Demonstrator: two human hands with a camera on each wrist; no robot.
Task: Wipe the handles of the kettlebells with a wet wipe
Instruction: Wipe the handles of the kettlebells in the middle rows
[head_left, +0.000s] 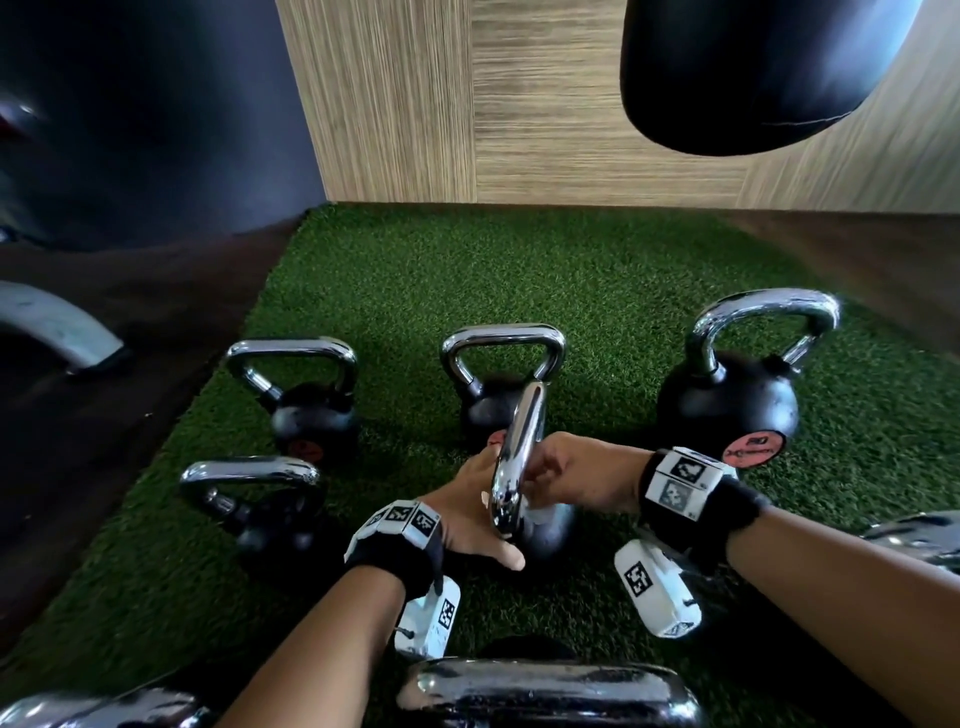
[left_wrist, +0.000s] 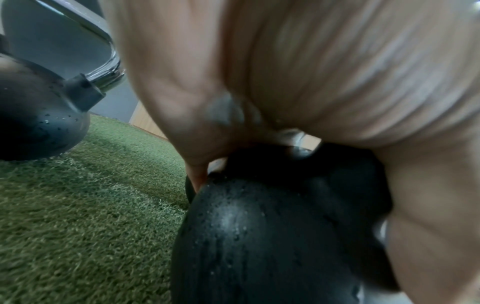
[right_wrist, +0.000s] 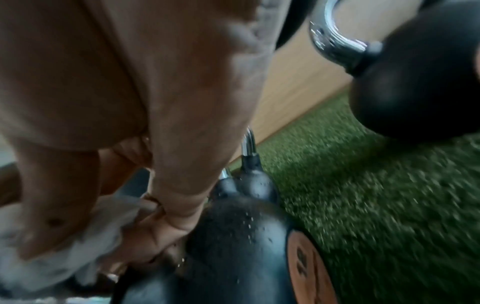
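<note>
I have both hands on the middle kettlebell (head_left: 545, 530), which stands on the turf (head_left: 467, 270) in front of me, its chrome handle (head_left: 517, 457) turned edge-on toward the head camera. My left hand (head_left: 467, 514) sits against the left side of that handle, thumb stretched along the black body below; its fingers are hidden behind the chrome, so I cannot tell how far they curl. My right hand (head_left: 576, 480) is curled around the white wipe (head_left: 540, 512), pressing it against the lower right part of the handle, just above where it meets the body. In the right wrist view the wipe (right_wrist: 85, 232) is bunched between thumb and fingers, blurred. Droplets speckle the kettlebell body (left_wrist: 259, 236) in the left wrist view. Other kettlebells stand around: two at left (head_left: 311, 421) (head_left: 270, 519), one behind (head_left: 488, 400), a larger one at right (head_left: 727, 405). A black bag (head_left: 753, 73) hangs above.
</note>
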